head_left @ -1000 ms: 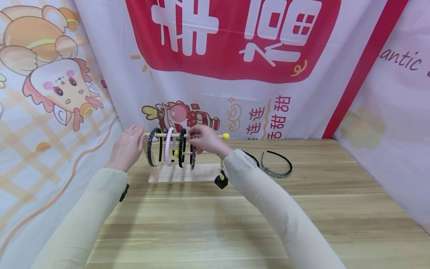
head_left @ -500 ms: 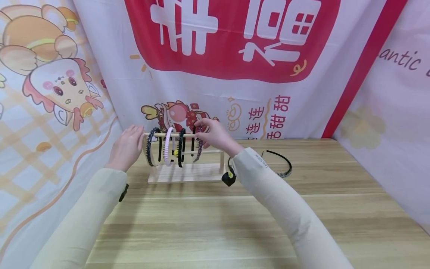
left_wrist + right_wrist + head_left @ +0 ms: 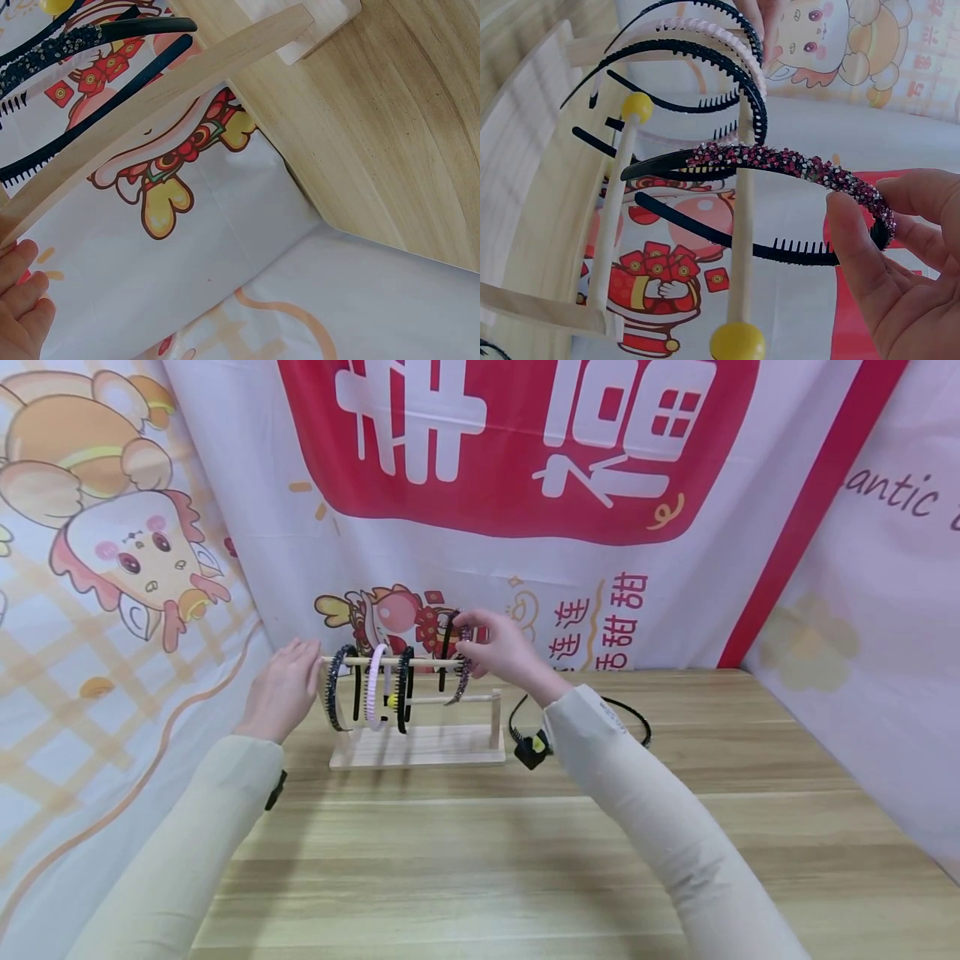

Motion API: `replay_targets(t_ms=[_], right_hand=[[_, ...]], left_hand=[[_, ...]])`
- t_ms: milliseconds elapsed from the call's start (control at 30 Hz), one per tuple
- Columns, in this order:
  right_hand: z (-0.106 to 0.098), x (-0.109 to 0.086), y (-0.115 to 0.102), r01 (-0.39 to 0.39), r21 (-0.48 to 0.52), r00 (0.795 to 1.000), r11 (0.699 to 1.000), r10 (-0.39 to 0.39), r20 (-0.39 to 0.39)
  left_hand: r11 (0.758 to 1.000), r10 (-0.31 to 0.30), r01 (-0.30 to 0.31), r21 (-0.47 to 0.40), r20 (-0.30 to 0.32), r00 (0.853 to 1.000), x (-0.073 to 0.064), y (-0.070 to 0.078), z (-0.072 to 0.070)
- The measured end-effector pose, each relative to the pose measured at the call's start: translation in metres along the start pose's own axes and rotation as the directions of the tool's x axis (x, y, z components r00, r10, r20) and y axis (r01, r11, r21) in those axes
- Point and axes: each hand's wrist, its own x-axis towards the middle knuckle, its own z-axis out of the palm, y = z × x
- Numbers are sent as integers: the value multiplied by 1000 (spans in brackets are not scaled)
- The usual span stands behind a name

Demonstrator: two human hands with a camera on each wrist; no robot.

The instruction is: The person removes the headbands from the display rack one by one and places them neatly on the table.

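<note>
My right hand [image 3: 510, 647] pinches a black toothed headband covered in red and silver stones [image 3: 780, 159] between thumb and fingers. It hangs around the upper bar of a wooden headband stand [image 3: 420, 749], near the bar's right end, which carries a yellow ball [image 3: 737, 343]. At the stand's left post, my left hand [image 3: 281, 689] grips the top; its fingertips [image 3: 19, 274] show beside the post in the left wrist view. Further left on the same bar hang a black headband [image 3: 403, 693], a pink headband [image 3: 372, 693] and a dark glittery headband [image 3: 333, 693].
A lower bar with a yellow ball [image 3: 636, 107] on its end runs below the upper one. On the wooden table [image 3: 450, 860], right of the stand, lie headbands, one black headband [image 3: 637, 717] partly behind the right sleeve. Printed cloth [image 3: 660, 602] hangs behind and at both sides.
My right hand has moved right and up along the upper bar, bringing the stone-covered headband away from the black one. The left hand has stayed at the post.
</note>
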Motion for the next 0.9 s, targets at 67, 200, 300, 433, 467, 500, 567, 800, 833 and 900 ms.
replay_targets(t_ms=[67,200,300,433,467,500,567,800,833,900], right_hand=[[-5,-2,-1,4,5,1000,1000,-4,-10],[-15,-7,-2,14,19,1000,1000,-13,-22],[-22,-10,-3,23,26,999,999,-22,-34],[-31,-14,-4,38,7,997,999,-37,-68],[-33,-15,-4,43,3,996,999,-43,-78],[-35,-16,-4,47,2,995,999,-47,-86],[-39,-18,-4,58,5,993,998,-57,-100],[-54,-23,-1,64,-9,989,998,-65,-136],[-57,-24,0,63,-12,988,998,-64,-141],[-61,-27,2,59,-14,987,998,-60,-150]], left_hand=[[1000,-1,1,-4,0,1000,0,0,0],[1000,-3,3,-9,2,1000,1,0,0],[1000,-5,5,-9,11,1000,1,0,0],[1000,-4,4,-7,14,1000,1,0,1],[1000,-4,4,-5,13,1000,1,-1,1],[1000,-3,3,-4,11,1000,1,-1,1],[1000,-1,1,-2,7,1000,1,-1,1],[1000,1,-1,3,6,1000,1,-1,1],[1000,1,-1,2,5,1000,1,-1,1],[1000,1,-1,-1,4,1000,1,-2,1]])
